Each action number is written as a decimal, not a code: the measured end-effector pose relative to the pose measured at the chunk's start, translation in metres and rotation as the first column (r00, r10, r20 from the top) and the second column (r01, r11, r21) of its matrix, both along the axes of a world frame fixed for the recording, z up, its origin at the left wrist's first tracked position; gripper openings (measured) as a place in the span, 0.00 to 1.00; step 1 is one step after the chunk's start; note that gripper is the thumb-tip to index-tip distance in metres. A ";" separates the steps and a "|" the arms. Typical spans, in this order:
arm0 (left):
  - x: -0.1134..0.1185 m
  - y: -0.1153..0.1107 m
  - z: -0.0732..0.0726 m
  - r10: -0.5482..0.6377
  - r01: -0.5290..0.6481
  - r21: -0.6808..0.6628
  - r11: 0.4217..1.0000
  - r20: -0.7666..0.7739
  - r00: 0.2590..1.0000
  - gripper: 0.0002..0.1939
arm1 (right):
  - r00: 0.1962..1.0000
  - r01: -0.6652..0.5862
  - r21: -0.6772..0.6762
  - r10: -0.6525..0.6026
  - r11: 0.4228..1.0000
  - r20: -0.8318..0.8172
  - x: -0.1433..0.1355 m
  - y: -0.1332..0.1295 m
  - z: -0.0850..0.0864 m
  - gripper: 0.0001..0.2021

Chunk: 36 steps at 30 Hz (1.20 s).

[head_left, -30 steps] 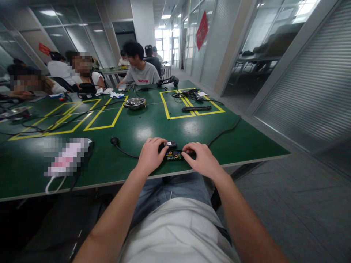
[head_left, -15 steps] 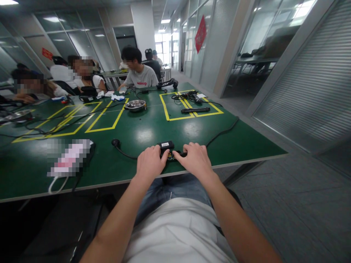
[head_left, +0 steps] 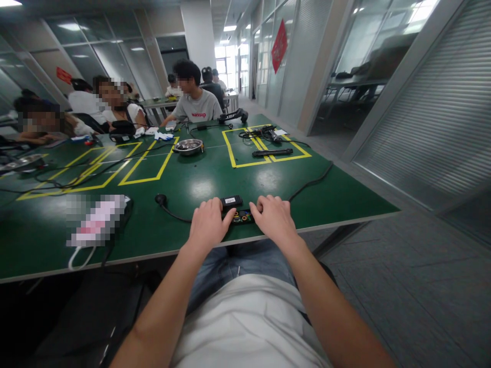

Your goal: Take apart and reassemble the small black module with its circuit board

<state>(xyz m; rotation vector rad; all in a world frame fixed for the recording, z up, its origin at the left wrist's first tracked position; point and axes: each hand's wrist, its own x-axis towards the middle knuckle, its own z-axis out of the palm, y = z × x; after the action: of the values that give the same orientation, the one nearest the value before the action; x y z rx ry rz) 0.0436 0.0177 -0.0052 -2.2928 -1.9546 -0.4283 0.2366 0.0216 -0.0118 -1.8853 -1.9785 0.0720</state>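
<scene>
Near the front edge of the green table lies an opened power adapter [head_left: 242,216], its circuit board and copper-coloured coils showing. My left hand [head_left: 209,222] is closed round its left end, thumb on the near side. My right hand [head_left: 274,220] grips the right end, fingers curled over it. Just beyond the board sits the adapter's black cover [head_left: 231,201] with a white label. A black cord with a plug [head_left: 161,200] runs out on the left, and another black cable [head_left: 310,182] leads away on the right. The fingertips' undersides are hidden.
On the green table [head_left: 345,202] are a metal bowl [head_left: 188,147], a black bar-shaped tool [head_left: 272,152] and tangled cables [head_left: 261,134] inside yellow tape outlines. A blurred pink-and-white item [head_left: 97,220] lies at left. Across the table sits a person in a grey shirt [head_left: 197,106].
My right thumb has drawn back to the right, and more of the circuit board shows between my hands. The person across has raised their head slightly.
</scene>
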 end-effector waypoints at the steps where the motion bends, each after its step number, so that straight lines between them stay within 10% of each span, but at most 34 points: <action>1: -0.001 0.001 -0.003 -0.011 0.012 0.024 1.000 -0.006 1.000 0.17 | 1.000 0.009 -0.001 -0.009 1.000 -0.007 0.000 0.000 -0.001 0.17; 8: -0.015 0.017 -0.010 -0.091 0.067 0.094 0.993 0.278 0.956 0.14 | 0.999 -0.016 0.013 0.017 1.000 -0.052 0.005 0.001 -0.005 0.19; 16: -0.024 0.046 0.007 -0.363 0.410 -0.066 0.910 0.355 0.862 0.15 | 0.979 -0.130 0.042 0.135 0.991 -0.152 0.015 0.000 -0.009 0.12; 36: -0.020 0.016 0.001 -0.530 0.568 0.067 0.820 0.462 0.711 0.14 | 0.980 -0.122 0.021 0.124 0.992 -0.158 0.014 0.001 -0.010 0.10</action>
<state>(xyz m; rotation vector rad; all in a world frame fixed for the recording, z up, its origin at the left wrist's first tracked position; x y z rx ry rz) 0.0234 0.0335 -0.0039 -3.0401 -1.3752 -1.0580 0.2509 0.0230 -0.0216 -1.6926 -1.9791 0.2392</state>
